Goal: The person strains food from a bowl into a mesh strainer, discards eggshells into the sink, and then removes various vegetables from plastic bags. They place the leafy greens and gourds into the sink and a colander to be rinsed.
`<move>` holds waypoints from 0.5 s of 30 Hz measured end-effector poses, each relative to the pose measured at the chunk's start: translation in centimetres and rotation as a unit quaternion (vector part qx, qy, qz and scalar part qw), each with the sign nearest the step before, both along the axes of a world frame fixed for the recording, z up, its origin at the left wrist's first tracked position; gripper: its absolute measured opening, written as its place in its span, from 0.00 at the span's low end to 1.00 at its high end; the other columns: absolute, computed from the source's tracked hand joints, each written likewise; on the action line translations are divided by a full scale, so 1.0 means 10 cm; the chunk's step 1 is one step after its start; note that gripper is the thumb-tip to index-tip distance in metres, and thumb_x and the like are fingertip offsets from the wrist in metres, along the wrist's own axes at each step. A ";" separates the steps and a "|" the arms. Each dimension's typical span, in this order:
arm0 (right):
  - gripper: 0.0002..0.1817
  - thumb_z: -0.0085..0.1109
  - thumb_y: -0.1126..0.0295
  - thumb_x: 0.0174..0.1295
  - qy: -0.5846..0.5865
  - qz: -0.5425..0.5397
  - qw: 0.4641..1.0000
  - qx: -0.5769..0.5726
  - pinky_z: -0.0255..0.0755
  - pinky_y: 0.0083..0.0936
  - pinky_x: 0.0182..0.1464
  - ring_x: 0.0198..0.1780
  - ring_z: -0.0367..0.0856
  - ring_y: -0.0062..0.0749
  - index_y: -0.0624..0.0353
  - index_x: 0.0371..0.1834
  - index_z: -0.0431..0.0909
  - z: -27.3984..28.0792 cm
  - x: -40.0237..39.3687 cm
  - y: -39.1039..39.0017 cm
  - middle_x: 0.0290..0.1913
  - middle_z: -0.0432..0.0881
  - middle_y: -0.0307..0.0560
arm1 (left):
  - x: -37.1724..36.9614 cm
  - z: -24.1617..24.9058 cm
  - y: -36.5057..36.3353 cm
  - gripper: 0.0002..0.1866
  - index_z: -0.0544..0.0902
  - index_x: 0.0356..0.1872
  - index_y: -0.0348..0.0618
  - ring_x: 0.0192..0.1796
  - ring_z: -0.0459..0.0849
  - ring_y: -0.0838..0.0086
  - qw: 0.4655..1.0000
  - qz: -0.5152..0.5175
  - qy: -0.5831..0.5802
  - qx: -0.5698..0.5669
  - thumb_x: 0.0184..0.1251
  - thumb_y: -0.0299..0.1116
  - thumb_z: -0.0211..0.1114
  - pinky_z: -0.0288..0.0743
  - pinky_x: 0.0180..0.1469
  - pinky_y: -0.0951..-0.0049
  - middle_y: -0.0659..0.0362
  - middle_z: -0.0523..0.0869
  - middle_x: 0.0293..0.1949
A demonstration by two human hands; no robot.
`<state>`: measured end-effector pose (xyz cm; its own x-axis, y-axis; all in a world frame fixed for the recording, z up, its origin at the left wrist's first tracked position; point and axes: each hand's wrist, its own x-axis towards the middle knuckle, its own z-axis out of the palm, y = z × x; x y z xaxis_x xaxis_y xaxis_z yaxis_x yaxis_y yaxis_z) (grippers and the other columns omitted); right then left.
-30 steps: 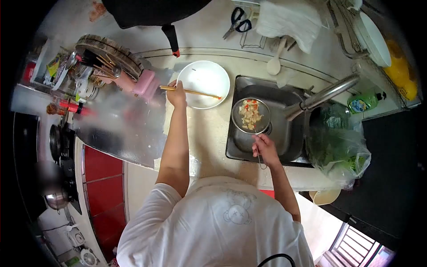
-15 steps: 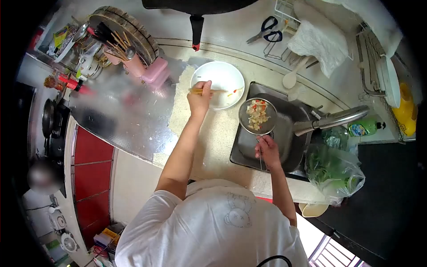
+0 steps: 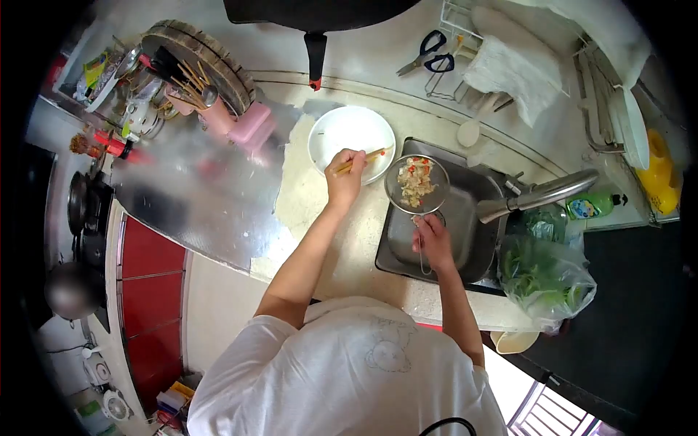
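Observation:
Pinched in my left hand (image 3: 345, 180) is a pair of wooden chopsticks (image 3: 374, 155), their tips over the right side of a white bowl (image 3: 336, 134). A few red and pale scraps cling inside that bowl near the tips. My right hand (image 3: 434, 241) is closed around the handle of a round mesh strainer (image 3: 441, 191), held level over the left part of the sink. Chopped food (image 3: 415, 182), pale with red bits, lies heaped in the mesh. The bowl stands on the counter, just left of the strainer.
Right of the strainer a faucet (image 3: 538, 195) reaches over the metal sink (image 3: 465, 254). A plastic bag of greens (image 3: 542, 280) and a green detergent bottle (image 3: 587, 206) sit beyond it. Scissors (image 3: 429, 54) and a black pan (image 3: 316, 14) are at the back; a pink utensil holder (image 3: 217, 116) stands left.
My left hand has moved right and slightly down, bringing the chopsticks to the bowl's right side. The strainer has shifted slightly left, still in my right hand. The view has shifted a little.

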<state>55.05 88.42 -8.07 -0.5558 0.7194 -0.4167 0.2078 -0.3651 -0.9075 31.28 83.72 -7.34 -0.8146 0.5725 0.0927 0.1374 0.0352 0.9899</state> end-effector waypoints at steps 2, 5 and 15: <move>0.09 0.49 0.67 0.65 0.009 0.001 1.000 0.012 0.63 0.18 0.18 0.15 0.68 0.19 0.58 0.28 0.69 0.00 -0.02 0.00 0.18 0.71 0.37 | 0.06 0.03 -0.02 0.12 0.77 0.26 0.34 0.29 0.80 0.77 1.000 0.002 -0.012 0.005 0.65 0.34 0.59 0.72 0.33 0.77 0.57 0.81 0.25; 0.09 0.49 0.67 0.65 0.010 0.002 1.000 0.019 0.64 0.18 0.18 0.15 0.69 0.19 0.59 0.28 0.69 0.00 -0.03 0.01 0.17 0.72 0.38 | 0.11 0.14 -0.09 0.11 0.77 0.29 0.35 0.33 0.84 0.77 0.999 -0.018 -0.026 -0.004 0.66 0.34 0.58 0.75 0.36 0.81 0.58 0.82 0.27; 0.08 0.49 0.67 0.66 -0.006 -0.012 1.000 0.018 0.66 0.17 0.18 0.16 0.69 0.17 0.59 0.31 0.70 -0.11 0.02 0.03 0.19 0.73 0.37 | 0.58 0.76 -0.35 0.08 0.78 0.29 0.35 0.32 0.82 0.79 0.989 -0.122 -0.069 0.051 0.64 0.29 0.59 0.73 0.35 0.80 0.58 0.82 0.28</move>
<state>55.23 88.72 -9.13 -0.5324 0.7472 -0.3978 0.2107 -0.3382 -0.9172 37.12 80.18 0.22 -0.6623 0.7471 0.0577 -0.0065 -0.0826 0.9966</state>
